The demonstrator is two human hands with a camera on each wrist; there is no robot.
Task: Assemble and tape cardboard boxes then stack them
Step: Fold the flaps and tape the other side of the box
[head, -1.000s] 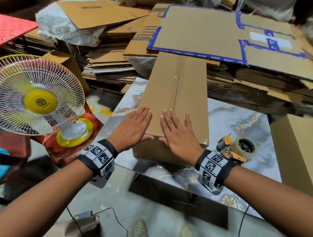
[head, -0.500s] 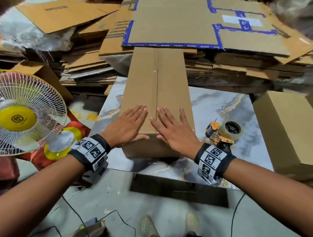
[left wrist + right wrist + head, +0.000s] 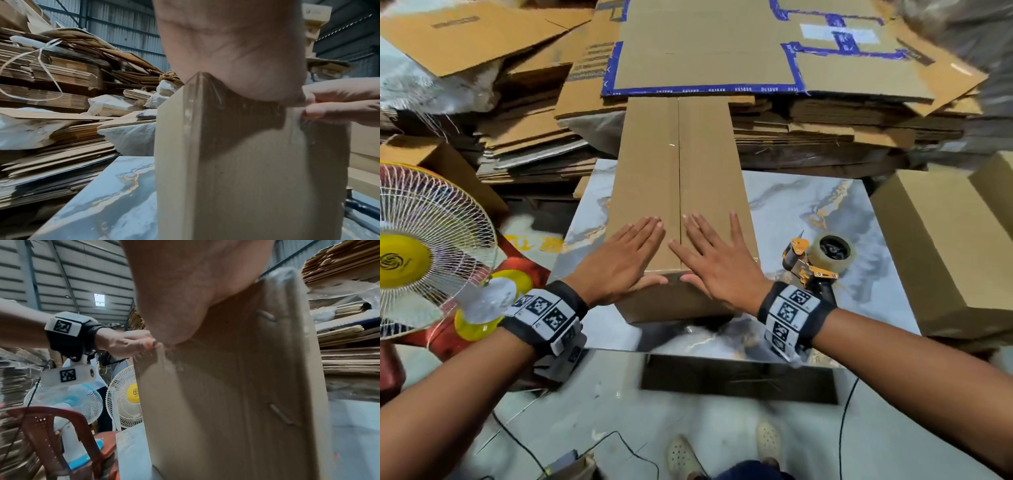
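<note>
While stacks of flat cardboard (image 3: 702, 44) fill the far side, a marble-patterned table (image 3: 808, 212) carries a long closed box (image 3: 681, 192) lying lengthwise away from the person. Another box (image 3: 941, 246) sits at the table's right edge. Both hands lie flat on the near end of the long box, fingers straight and spread: the left hand (image 3: 619, 263) left of the centre seam, the right hand (image 3: 719, 263) right of it, thumbs over the front edge. Just right of the box rests a tape dispenser (image 3: 818, 257).
</note>
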